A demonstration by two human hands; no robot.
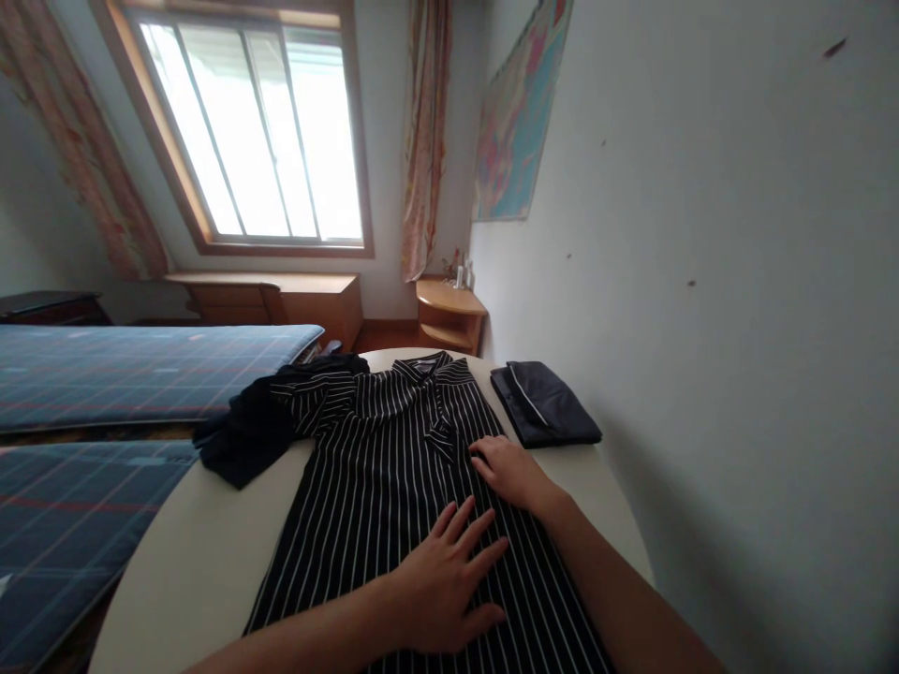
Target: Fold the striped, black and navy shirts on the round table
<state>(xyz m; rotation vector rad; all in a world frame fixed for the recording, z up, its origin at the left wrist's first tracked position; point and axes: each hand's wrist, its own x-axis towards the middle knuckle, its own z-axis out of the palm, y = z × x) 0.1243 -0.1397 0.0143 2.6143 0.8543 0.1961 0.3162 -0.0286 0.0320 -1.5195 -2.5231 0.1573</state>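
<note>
A black shirt with thin white stripes [393,449] lies spread on a round white table [203,552], collar at the far end. My left hand [446,580] rests flat on the middle of the shirt, fingers spread. Just beyond it, my right hand [509,468] lies palm down on the shirt's folded right side, fingers stretched toward the collar. Neither hand holds anything. A plain black garment [243,435] is bunched at the shirt's left shoulder and hangs over the table's edge.
A folded dark garment with a white trim line [544,404] lies on the table's far right, by the wall [702,281]. Two plaid mattresses [126,370] fill the left. A window [259,131], wooden drawers [281,301] and a corner shelf [449,314] stand behind.
</note>
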